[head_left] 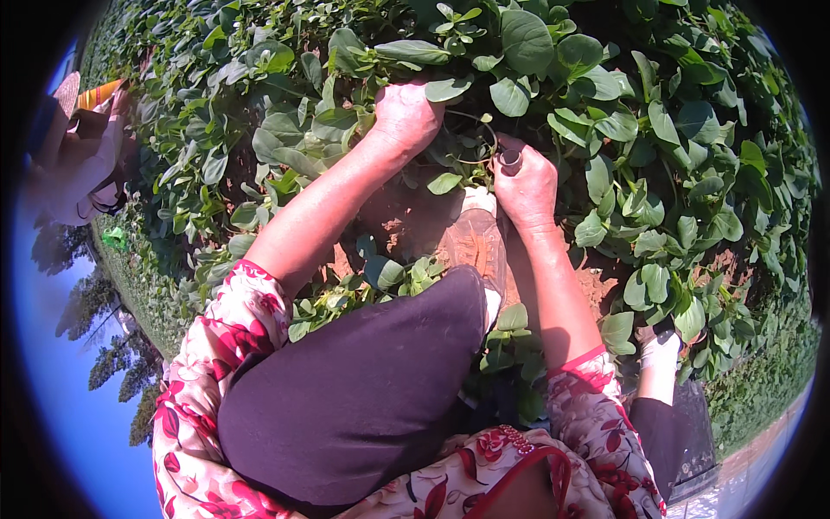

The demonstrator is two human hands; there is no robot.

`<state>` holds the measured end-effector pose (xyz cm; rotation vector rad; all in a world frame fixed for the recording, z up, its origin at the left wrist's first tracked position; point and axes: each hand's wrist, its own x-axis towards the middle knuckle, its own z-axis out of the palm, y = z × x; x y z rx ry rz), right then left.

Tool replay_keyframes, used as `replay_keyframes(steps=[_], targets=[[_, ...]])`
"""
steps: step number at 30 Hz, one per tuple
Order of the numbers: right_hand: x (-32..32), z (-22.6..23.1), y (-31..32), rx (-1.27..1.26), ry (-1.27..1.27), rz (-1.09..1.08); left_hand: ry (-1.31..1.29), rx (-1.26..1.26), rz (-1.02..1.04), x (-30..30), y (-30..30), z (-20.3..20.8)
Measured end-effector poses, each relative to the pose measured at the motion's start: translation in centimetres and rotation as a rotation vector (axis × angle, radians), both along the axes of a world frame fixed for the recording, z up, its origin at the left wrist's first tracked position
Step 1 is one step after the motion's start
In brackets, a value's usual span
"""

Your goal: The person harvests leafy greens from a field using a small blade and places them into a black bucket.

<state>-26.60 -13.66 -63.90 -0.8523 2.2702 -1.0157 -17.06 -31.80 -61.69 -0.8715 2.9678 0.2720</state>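
Observation:
My left hand (406, 117) is closed among the leaves, its fingertips partly hidden. It grips a leafy green plant (447, 90) with broad, rounded leaves. Just to the right, my right hand (529, 186) wraps round the dark, round handle (511, 161) of a small sickle, whose butt end faces up. A thin curved blade (484, 130) seems to arc from it toward the left hand, though leaves and shadow hide part of it. Below, between the two hands, a low green leaf (444, 183) shows.
Dense leafy greens (622, 121) spread all round over reddish soil (393, 229). My brown shoe (477, 238) stands close below the hands, under my bent dark-trousered knee (363, 389). Another person (86, 160) is at the far left. My other foot (659, 350) is among plants at right.

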Motion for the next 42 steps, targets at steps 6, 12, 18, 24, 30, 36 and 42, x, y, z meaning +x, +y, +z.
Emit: replay_keyframes(steps=[6, 12, 18, 24, 30, 36, 42], targets=[[-1.9, 5.7, 4.5, 0.046, 0.106, 0.111, -0.031, 0.013, -0.041, 1.0, -1.8, 0.6], [-1.7, 4.2, 6.7, 0.020, 0.051, 0.147, -0.143, -0.009, -0.090, 1.2, -2.3, 0.6], [-0.1, 1.6, 0.1, 0.094, -0.082, -0.003, -0.129, 0.020, -0.094, 0.1, -2.2, 0.9], [-0.3, 5.3, 4.4, -0.011, 0.118, 0.090, -0.118, 0.080, 0.022, 1.0, -2.3, 0.8], [0.4, 6.7, 6.4, 0.019, 0.111, 0.043, -0.297, 0.084, 0.034, 0.1, -2.9, 1.8], [1.2, 5.8, 6.9, 0.046, 0.052, 0.007, -0.239, 0.060, 0.012, 0.9, -2.9, 1.4], [2.1, 2.0, 1.2, 0.016, 0.122, -0.036, -0.171, 0.126, -0.051, 0.7, -1.2, 1.1]])
